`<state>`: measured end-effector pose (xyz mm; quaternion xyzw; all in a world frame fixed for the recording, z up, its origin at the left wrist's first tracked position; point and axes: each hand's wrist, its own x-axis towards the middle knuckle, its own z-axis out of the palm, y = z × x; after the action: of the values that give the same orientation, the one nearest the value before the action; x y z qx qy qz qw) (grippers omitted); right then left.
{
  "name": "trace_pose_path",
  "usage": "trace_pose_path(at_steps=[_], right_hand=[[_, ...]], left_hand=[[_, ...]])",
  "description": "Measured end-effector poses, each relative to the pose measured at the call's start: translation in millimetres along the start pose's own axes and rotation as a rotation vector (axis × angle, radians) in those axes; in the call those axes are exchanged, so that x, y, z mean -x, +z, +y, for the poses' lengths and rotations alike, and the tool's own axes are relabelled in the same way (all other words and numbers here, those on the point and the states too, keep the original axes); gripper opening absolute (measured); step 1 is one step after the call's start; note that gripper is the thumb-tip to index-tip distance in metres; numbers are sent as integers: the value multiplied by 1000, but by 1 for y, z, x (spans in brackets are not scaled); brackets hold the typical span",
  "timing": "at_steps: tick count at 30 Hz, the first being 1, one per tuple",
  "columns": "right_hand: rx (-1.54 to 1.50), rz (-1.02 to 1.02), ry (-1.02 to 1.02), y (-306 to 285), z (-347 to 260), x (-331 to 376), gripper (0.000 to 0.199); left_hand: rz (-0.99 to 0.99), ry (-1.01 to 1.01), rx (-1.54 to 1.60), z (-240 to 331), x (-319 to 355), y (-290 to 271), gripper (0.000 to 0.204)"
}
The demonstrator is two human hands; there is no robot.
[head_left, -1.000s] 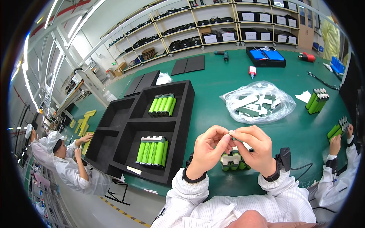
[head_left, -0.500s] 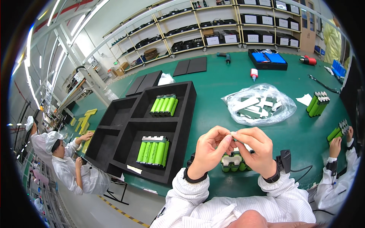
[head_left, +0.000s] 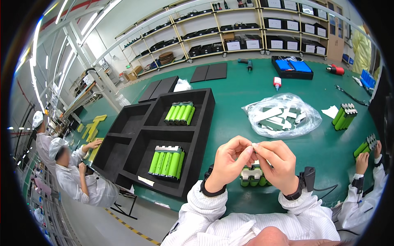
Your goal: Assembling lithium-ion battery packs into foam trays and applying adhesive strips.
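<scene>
One small pale piece (head_left: 253,145), too small to identify, sits right of the black tray (head_left: 201,123), where the left hand (head_left: 225,166) and the right hand (head_left: 279,166) meet, each narrowed to a fingertip pinch on it. Beneath them, also right of the tray, a green battery pack (head_left: 249,177) rests on the surface (head_left: 230,102), partly hidden. Inside the tray, a far pack (head_left: 179,113) and a near pack (head_left: 166,162) occupy its right-hand compartments. A clear bag (head_left: 310,121) of strips lies well to the tray's right.
</scene>
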<state>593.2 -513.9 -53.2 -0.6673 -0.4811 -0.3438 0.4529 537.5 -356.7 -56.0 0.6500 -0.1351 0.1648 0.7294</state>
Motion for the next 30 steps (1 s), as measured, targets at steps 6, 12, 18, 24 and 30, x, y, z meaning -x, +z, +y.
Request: trace_pose_path(at_steps=[6, 12, 18, 24, 30], right_hand=[[33, -3, -22, 1, 0, 1, 29], [61, 7, -43, 0, -1, 0, 29], [47, 6, -33, -1, -1, 1, 29], [34, 3, -23, -2, -1, 1, 28], [32, 3, -22, -3, 2, 1, 28]], left_hand=[[6, 11, -2, -2, 0, -1, 9], [14, 27, -9, -2, 0, 1, 8], [8, 30, -1, -1, 0, 0, 9], [-1, 29, 1, -1, 0, 0, 9], [-1, 26, 24, -3, -1, 3, 10]])
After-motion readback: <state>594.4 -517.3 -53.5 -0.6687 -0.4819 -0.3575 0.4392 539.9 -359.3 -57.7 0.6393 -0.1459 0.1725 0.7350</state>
